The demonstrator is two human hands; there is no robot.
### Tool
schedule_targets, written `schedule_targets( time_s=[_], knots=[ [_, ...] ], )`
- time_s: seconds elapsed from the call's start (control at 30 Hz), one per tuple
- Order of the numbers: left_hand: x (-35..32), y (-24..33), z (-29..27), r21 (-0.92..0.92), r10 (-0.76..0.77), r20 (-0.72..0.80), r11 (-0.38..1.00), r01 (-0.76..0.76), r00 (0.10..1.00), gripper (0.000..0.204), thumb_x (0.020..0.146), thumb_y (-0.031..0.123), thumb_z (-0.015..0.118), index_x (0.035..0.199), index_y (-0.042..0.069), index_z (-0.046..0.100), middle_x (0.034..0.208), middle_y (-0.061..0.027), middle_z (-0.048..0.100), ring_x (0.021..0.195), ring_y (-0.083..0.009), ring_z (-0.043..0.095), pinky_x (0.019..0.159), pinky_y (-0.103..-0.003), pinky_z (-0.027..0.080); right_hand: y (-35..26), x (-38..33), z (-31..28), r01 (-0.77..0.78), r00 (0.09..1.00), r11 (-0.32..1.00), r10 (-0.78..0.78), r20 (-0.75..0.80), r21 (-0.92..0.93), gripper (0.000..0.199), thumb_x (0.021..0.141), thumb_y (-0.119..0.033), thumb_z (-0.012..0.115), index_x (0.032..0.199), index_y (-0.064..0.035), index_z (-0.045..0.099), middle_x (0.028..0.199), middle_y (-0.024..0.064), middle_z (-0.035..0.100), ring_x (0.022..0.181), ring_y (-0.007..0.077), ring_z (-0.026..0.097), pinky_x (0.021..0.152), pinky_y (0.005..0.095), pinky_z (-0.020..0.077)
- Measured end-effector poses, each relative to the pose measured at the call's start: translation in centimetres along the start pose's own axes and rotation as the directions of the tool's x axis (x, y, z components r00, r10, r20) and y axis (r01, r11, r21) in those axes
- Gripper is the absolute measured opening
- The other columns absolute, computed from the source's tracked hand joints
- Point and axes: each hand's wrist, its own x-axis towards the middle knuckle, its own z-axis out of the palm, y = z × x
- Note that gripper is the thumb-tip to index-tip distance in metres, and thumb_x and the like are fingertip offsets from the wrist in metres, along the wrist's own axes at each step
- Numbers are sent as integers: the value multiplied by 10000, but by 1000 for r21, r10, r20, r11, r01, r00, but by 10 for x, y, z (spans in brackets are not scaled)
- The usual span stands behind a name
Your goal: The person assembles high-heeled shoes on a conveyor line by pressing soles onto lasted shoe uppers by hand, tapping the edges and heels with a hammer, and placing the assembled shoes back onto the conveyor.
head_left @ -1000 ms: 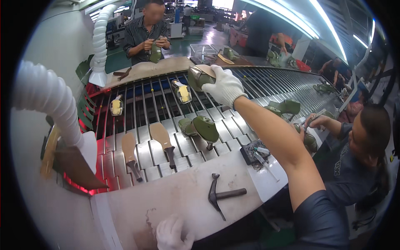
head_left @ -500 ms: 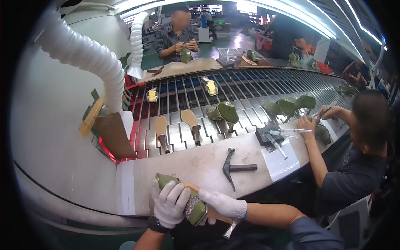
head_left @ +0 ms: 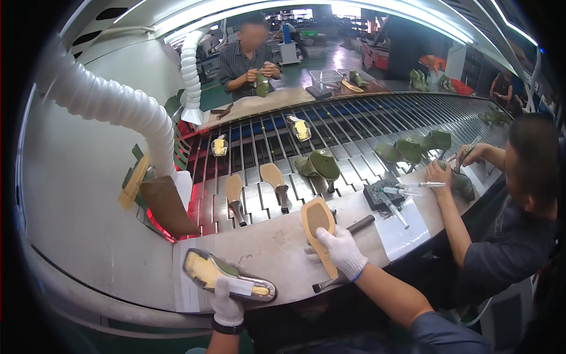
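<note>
now left hand (head_left: 227,302) holds shoe (head_left: 230,277), right hand (head_left: 341,251) grips sole (head_left: 318,227).

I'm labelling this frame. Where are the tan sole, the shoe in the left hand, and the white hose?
Tan sole (head_left: 316,221), head view, forepart.
Shoe (head_left: 206,271), head view, yellow underside.
White hose (head_left: 112,106), head view, mid-length ribbing.

Bright factory light, heavy fisheye bend

Long ceiling light strips (head_left: 377,9) glare white from twelve to two o'clock, and the metal conveyor slats (head_left: 354,127) shine back. The rim falls black all round. Straight edges bow outward. Far background at twelve o'clock looks soft; shadows stay faint.
</note>
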Motion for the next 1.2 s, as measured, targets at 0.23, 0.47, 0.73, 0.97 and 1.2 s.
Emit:
schedule_targets(
  time_s=[0.23, 0.47, 0.73, 0.97, 1.2],
  knots=[
    [-1, -24, -6, -326, -352, 18, 883, 339, 936, 714, 1032, 600, 668, 1481, 62, 528, 1267, -155, 660, 1121, -319, 685, 935, -450, 618, -12, 42, 48, 372, 910, 297, -305, 282, -879, 606, 976, -482, 787, 1317, 5, 669, 1270, 243, 729, 1057, 417, 763, 953, 480, 601],
    [-11, -20, -8, -278, -312, 8, 912, 302, 950, 818, 994, 628, 699, 1510, 31, 486, 1315, -151, 647, 1169, -316, 673, 1015, -450, 569, 3, 30, 26, 496, 694, 226, -683, 226, -839, 611, 992, -399, 802, 1404, 22, 641, 1188, 243, 752, 1060, 362, 774, 941, 462, 617],
    [-11, -2, -17, -235, -462, -17, 864, 445, 887, 924, 964, 687, 696, 1569, 34, 449, 1303, -154, 650, 1156, -276, 675, 925, -406, 598, 15, -28, 57, 342, 925, 885, -259, 277, -316, 504, 1168, -369, 547, 930, 35, 732, 682, 13, 603, 601, 56, 540, 560, 253, 440],
    [-2, 1, 0, -106, -307, -2, 946, 305, 952, 938, 983, 694, 655, 1591, 8, 454, 1354, -167, 653, 1232, -307, 649, 1119, -462, 503, 17, -6, 64, 153, 979, 861, -65, 192, -485, 453, 1112, -354, 662, 856, 10, 745, 752, 45, 677, 727, 105, 586, 693, 297, 487],
    [-5, -5, -8, -244, -291, 65, 923, 298, 954, 934, 990, 608, 720, 1612, -15, 406, 1406, -206, 637, 1285, -321, 663, 1108, -461, 557, 44, -24, 50, 432, 884, 657, -444, 146, -618, 191, 969, -170, 813, 1038, -6, 745, 978, 146, 773, 890, 190, 729, 827, 347, 573]
  ],
)
